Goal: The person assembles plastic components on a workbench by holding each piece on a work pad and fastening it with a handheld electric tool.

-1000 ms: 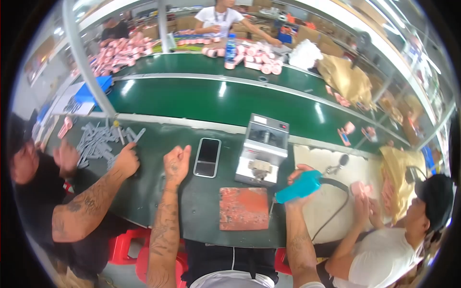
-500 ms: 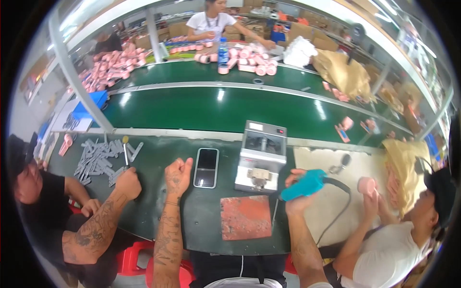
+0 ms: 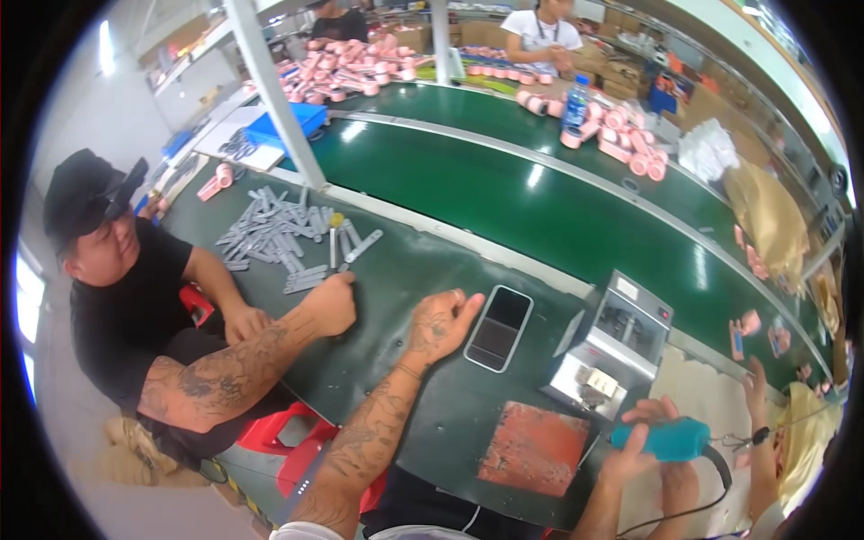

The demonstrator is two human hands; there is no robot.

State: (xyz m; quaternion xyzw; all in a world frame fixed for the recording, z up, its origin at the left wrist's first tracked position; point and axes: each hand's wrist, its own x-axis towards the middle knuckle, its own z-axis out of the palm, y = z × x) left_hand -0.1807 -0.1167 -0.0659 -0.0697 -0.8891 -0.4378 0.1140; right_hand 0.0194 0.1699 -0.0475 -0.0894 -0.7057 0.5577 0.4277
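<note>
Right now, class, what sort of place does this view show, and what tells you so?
Probably a factory assembly line, judging by the long green conveyor-like surface, the heaps of matching pink parts toward its far side, and the teal corded tool in the person's right hand.

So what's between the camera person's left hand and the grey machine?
A phone lies between the left hand and the grey machine, flat on the green table; the head view shows it.

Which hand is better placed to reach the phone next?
Left, most likely: the left hand is right beside the phone, while the right hand is farther off and wrapped around the teal tool.
</note>
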